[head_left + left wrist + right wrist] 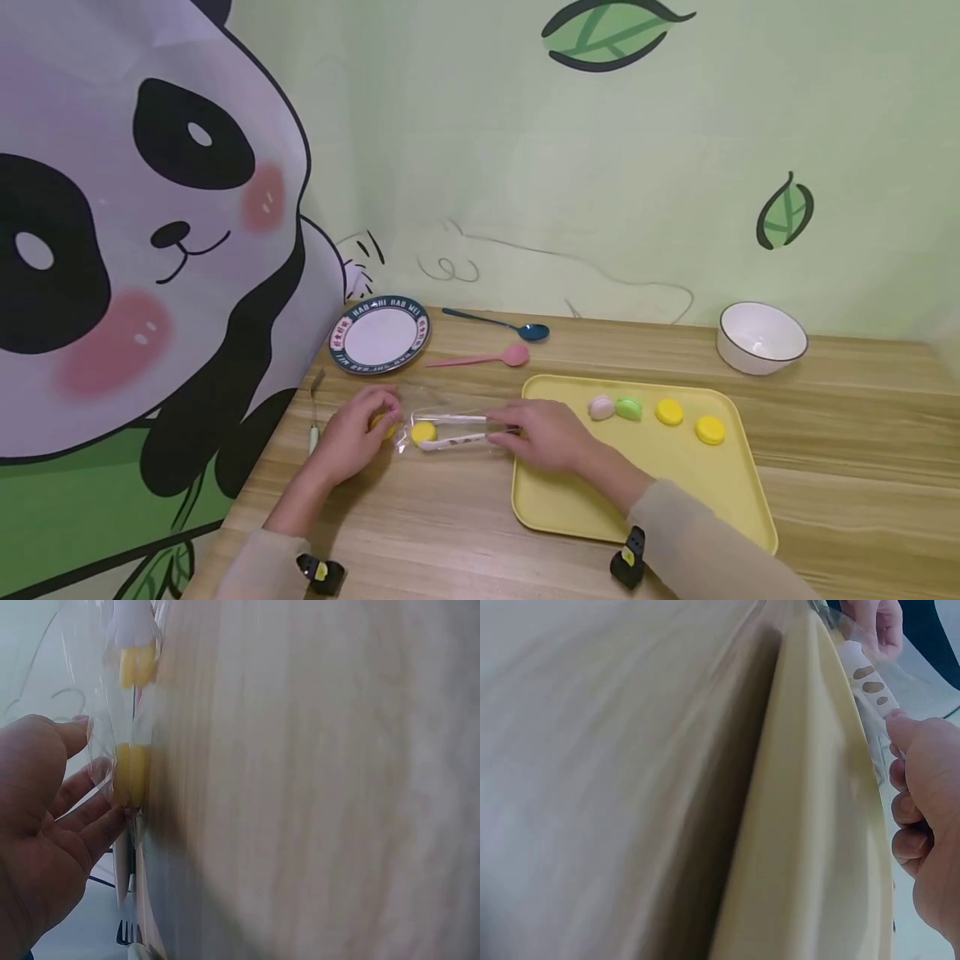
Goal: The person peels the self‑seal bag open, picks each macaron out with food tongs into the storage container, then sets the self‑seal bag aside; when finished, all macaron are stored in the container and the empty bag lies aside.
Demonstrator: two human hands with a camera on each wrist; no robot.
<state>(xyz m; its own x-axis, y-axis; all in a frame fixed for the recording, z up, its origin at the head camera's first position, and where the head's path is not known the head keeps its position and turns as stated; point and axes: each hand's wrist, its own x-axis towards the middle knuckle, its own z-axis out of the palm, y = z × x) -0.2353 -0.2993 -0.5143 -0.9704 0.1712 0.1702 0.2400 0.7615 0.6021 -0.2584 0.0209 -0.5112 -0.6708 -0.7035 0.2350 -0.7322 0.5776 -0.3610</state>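
Note:
My left hand (352, 433) holds the end of a clear plastic bag (457, 404) around a yellow macaron (131, 776). In the left wrist view its fingers lie behind that macaron and the thumb is at the film. White tongs (459, 442) with brown spots, seen close in the right wrist view, reach into the bag from my right hand (551, 433), which grips their other end. A second yellow macaron (423, 433) sits at the tips of the tongs. The right hand is over the left edge of the yellow tray (600, 500).
On the tray are a pale pink macaron (601, 407), a green one (628, 408) and two yellow ones (669, 412). Behind lie a plate (380, 333), a blue spoon (533, 332) and a pink spoon (514, 356). A fork (314, 408) is at left, a white bowl (761, 337) at back right.

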